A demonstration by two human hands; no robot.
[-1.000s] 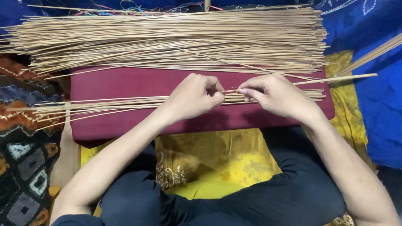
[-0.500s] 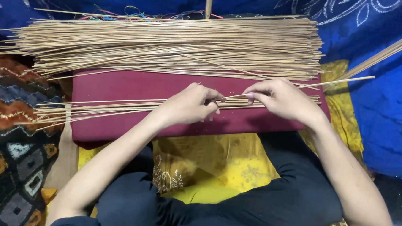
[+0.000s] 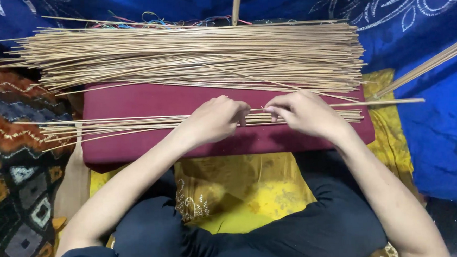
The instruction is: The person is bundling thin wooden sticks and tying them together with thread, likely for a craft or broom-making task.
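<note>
Hands mid-frame: left hand [image 3: 215, 120] and right hand [image 3: 303, 113] fingers pinched on thin tan bamboo sticks [image 3: 134, 125] lying across maroon cushion [image 3: 149, 101]; keep them flat, ends aligned, clear of upper stick pile [image 3: 193, 54]

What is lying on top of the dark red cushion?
On the dark red rectangular cushion lie a small row of thin tan sticks and the edge of the big stick pile. Both hands, left and right, cover the row's middle.
</note>
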